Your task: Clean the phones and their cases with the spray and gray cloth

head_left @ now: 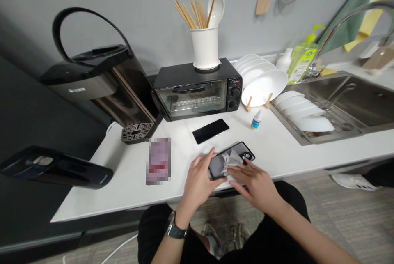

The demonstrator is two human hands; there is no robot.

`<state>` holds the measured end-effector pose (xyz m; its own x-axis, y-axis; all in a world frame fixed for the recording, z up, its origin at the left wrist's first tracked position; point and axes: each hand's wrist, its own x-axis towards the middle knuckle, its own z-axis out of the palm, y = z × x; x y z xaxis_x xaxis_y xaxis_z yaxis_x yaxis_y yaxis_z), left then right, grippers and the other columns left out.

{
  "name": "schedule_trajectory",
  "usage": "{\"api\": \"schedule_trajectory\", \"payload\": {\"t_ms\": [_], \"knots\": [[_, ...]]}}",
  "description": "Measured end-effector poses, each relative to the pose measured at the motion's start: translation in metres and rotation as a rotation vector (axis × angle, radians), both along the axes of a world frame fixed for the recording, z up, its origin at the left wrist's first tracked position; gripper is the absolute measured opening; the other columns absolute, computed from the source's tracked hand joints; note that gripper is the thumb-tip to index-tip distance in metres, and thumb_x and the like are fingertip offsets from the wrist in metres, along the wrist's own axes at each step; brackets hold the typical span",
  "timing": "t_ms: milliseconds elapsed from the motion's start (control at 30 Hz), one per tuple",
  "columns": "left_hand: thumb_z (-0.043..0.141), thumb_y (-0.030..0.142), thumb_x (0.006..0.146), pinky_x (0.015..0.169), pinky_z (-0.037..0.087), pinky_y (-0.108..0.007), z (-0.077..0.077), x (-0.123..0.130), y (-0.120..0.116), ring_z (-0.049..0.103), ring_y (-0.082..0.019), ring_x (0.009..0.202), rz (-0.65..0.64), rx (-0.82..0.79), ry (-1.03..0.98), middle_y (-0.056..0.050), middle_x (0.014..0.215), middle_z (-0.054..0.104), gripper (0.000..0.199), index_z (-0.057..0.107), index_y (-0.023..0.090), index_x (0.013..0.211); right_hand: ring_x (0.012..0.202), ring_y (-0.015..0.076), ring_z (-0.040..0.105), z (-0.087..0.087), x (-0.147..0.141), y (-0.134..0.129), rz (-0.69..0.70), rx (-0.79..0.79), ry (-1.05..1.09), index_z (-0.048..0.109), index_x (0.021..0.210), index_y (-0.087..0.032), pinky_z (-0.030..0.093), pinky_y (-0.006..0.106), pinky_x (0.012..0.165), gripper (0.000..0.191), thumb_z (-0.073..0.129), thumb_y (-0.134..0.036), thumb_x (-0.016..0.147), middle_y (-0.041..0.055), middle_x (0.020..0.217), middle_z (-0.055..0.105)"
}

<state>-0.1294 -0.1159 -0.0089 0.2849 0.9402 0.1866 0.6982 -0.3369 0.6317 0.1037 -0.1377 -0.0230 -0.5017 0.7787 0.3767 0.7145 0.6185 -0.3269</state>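
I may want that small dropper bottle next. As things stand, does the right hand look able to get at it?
Probably yes. The small dropper bottle stands alone on the counter past the phone, with nothing between it and the right hand, though that hand is pressing a cloth on the phone.

We see even, soft indoor light with faint shadows under the toaster oven (197,89) and the plates (261,85). The sink (353,104) gleams mildly. Straight lines bow at the frame's edges, and one patch on the counter (277,149) is pixelated.
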Motion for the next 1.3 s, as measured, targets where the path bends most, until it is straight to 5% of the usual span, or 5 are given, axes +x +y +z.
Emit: {"api": "schedule_trajectory", "payload": {"t_ms": [233, 433, 767, 1033, 1300], "knots": [[0.092, 0.026, 0.075, 0.112, 0.043, -0.047, 0.001, 0.002, 0.001, 0.056, -0.028, 0.125, -0.023, 0.01, -0.016, 0.0, 0.144, 0.065, 0.11, 0.028, 0.039, 0.163, 0.132, 0.0342, 0.062, -0.012, -0.005, 0.025, -0.22, 0.133, -0.074, 0.059, 0.142, -0.01, 0.045, 0.056, 0.116, 0.051, 0.052, -0.046, 0.106, 0.0185, 0.142, 0.066], [0.076, 0.009, 0.079, 0.101, 0.051, -0.042, 0.002, -0.003, 0.001, 0.059, -0.027, 0.114, -0.021, -0.052, 0.026, -0.007, 0.127, 0.069, 0.097, 0.033, 0.028, 0.164, 0.121, 0.0291, 0.069, 0.001, -0.065, -0.005, 0.015, -0.027, 0.047, 0.062, 0.138, -0.012, 0.044, 0.051, 0.119, 0.05, 0.056, -0.049, 0.104, 0.0153, 0.134, 0.071], [0.092, 0.024, 0.074, 0.114, 0.042, -0.049, 0.003, 0.0, 0.0, 0.056, -0.029, 0.128, -0.011, -0.014, -0.043, -0.003, 0.144, 0.065, 0.108, 0.031, 0.038, 0.162, 0.134, 0.0323, 0.061, -0.009, 0.02, 0.013, -0.226, 0.098, -0.087, 0.054, 0.148, -0.016, 0.039, 0.06, 0.119, 0.048, 0.05, -0.043, 0.108, 0.0147, 0.145, 0.065], [0.073, 0.008, 0.08, 0.107, 0.047, -0.046, 0.0, -0.004, -0.001, 0.059, -0.029, 0.122, 0.002, -0.038, 0.002, -0.008, 0.137, 0.067, 0.096, 0.032, 0.03, 0.164, 0.128, 0.0304, 0.065, 0.001, -0.067, -0.012, -0.016, -0.026, 0.064, 0.061, 0.139, -0.013, 0.042, 0.053, 0.121, 0.055, 0.058, -0.054, 0.102, 0.0153, 0.138, 0.069], [0.09, 0.023, 0.075, 0.113, 0.041, -0.05, 0.001, -0.001, -0.004, 0.055, -0.03, 0.127, 0.017, -0.02, -0.023, -0.005, 0.144, 0.065, 0.104, 0.034, 0.035, 0.162, 0.127, 0.0289, 0.067, -0.006, 0.01, 0.001, -0.18, 0.076, -0.043, 0.061, 0.139, -0.019, 0.045, 0.056, 0.116, 0.039, 0.049, -0.04, 0.109, 0.0134, 0.135, 0.071]]}}
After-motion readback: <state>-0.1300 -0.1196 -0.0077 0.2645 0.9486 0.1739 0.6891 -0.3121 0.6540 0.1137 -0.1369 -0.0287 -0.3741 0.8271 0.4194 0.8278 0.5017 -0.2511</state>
